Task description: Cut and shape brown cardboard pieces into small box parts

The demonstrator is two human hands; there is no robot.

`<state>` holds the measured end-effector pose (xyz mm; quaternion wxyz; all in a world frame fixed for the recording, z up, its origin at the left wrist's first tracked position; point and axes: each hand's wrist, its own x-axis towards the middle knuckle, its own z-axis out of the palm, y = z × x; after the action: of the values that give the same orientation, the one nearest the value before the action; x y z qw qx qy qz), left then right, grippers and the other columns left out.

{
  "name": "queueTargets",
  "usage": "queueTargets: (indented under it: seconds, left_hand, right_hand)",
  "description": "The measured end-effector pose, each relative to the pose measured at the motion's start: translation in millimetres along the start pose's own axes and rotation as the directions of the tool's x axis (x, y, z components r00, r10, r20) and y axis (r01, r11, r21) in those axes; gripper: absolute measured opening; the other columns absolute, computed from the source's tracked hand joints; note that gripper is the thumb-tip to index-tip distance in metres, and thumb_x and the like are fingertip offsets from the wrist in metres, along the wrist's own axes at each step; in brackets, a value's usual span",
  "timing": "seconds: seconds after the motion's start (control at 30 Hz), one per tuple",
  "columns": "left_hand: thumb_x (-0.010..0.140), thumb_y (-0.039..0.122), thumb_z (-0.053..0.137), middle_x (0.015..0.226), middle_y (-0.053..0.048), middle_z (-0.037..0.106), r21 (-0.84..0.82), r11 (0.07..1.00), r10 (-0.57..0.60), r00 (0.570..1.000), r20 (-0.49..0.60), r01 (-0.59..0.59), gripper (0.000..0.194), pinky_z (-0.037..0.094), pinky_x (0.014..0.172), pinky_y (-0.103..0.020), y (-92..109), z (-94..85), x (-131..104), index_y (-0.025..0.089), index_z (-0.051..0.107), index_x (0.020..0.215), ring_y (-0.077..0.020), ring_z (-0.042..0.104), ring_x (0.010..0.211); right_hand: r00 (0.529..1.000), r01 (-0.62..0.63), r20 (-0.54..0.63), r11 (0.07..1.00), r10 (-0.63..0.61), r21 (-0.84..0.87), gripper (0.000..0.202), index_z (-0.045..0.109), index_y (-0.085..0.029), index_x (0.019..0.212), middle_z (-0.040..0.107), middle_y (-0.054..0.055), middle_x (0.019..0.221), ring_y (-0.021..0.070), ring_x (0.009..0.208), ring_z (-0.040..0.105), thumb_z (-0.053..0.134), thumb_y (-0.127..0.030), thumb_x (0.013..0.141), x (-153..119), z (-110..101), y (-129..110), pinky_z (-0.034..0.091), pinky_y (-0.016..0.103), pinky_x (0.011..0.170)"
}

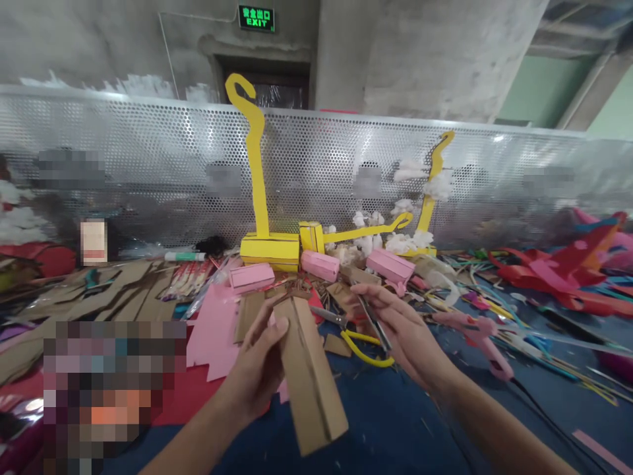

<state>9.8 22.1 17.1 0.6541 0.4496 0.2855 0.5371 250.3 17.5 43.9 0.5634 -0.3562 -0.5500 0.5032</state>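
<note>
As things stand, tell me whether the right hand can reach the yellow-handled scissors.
Probably yes: the scissors lie near the right hand, mostly uncovered, though the slim dark object it holds may hinder grasping.

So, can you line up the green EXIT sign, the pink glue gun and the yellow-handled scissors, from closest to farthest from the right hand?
1. Yellow-handled scissors: just to the left of the right hand.
2. Pink glue gun: over on the hand's right side.
3. Green EXIT sign: high up at the back.
</note>
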Motion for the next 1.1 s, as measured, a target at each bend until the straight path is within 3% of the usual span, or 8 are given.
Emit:
queueTargets:
  seconds: [0.1,0.2,0.37,0.43,0.53,0.6,0.67,1.1]
  left_hand:
    - [0.086,0.058,0.065,0.096,-0.01,0.076,-0.154,0.953,-0.257,0.965,0.056,0.263,0.047,0.064,0.069,-0.037,-1,-5.7,-1,0.021,0.065,0.116,-0.0231,0.076,0.076]
    - [0.083,0.061,0.066,0.087,-0.01,0.076,-0.176,0.931,-0.304,0.946,0.11,0.32,0.051,0.064,0.067,-0.035,-3,-7.3,-2,0.017,0.07,0.108,-0.0214,0.075,0.069]
    - [0.092,0.042,0.067,0.104,-0.006,0.074,0.172,0.978,0.113,0.992,0.055,-0.12,0.038,0.063,0.073,-0.034,-7,-2.0,-3,0.028,0.057,0.125,-0.0208,0.075,0.083]
    - [0.093,0.028,0.067,0.111,-0.005,0.071,0.43,0.823,0.338,0.928,0.157,-0.372,0.038,0.063,0.077,-0.03,-10,-2.4,-5,0.031,0.054,0.129,-0.0183,0.073,0.09]
    - [0.09,0.015,0.066,0.116,-0.005,0.068,0.676,0.414,0.524,0.767,0.371,-0.61,0.046,0.061,0.087,-0.031,-14,-4.6,-10,0.032,0.055,0.132,-0.0194,0.07,0.102]
    - [0.088,0.011,0.066,0.116,-0.007,0.067,0.711,0.212,0.552,0.682,0.479,-0.67,0.051,0.061,0.089,-0.032,-16,-4.8,-11,0.03,0.055,0.133,-0.0208,0.069,0.106]
    - [0.088,0.008,0.065,0.117,-0.008,0.066,0.7,0.149,0.547,0.648,0.53,-0.698,0.053,0.061,0.085,-0.029,-16,-3.3,-12,0.028,0.053,0.135,-0.02,0.069,0.103]
    - [0.088,0.008,0.062,0.104,-0.007,0.066,0.708,0.144,0.55,0.651,0.524,-0.691,0.051,0.062,0.07,-0.025,-17,1.0,-12,0.028,0.053,0.134,-0.0187,0.068,0.09]
  right_hand:
    - [1.0,-0.002,-0.008,0.999,0.002,-0.041,0.032,0.064,-0.023,0.12,0.071,0.009,0.113,0.0209,0.095,0.067,0.069,-0.039,0.092,0,-3,14,0.052,0.033,0.082]
    - [1.0,-0.002,-0.014,0.989,0.0,-0.148,0.031,0.064,-0.022,0.116,0.071,0.006,0.104,0.0182,0.09,0.065,0.071,-0.042,0.094,-3,-7,24,0.05,0.03,0.08]
    - [0.999,0.032,-0.014,0.987,-0.035,-0.158,0.023,0.064,-0.021,0.105,0.069,0.003,0.091,0.0156,0.078,0.063,0.062,-0.044,0.099,-7,-11,26,0.049,0.029,0.073]
    - [0.998,0.051,-0.019,0.989,-0.054,-0.14,0.02,0.062,-0.021,0.105,0.07,0.003,0.089,0.0157,0.074,0.064,0.06,-0.04,0.1,-8,-11,24,0.051,0.03,0.071]
    - [0.996,0.084,-0.028,0.989,-0.088,-0.125,0.015,0.057,-0.023,0.107,0.073,0.003,0.089,0.0175,0.075,0.069,0.059,-0.036,0.1,-13,-10,17,0.054,0.032,0.074]
    - [0.994,0.106,-0.025,0.984,-0.111,-0.141,0.014,0.054,-0.024,0.105,0.075,0.004,0.091,0.0182,0.078,0.071,0.058,-0.036,0.101,-19,-7,10,0.056,0.033,0.077]
    - [0.991,0.125,-0.018,0.971,-0.132,-0.204,0.014,0.053,-0.024,0.104,0.077,0.005,0.094,0.0191,0.083,0.073,0.056,-0.038,0.102,-25,-3,1,0.057,0.033,0.079]
    - [0.95,0.273,0.096,0.638,-0.298,-0.72,0.007,0.061,-0.025,0.087,0.073,-0.001,0.072,0.0137,0.054,0.065,0.058,-0.019,0.089,-43,21,-49,0.046,0.025,0.051]
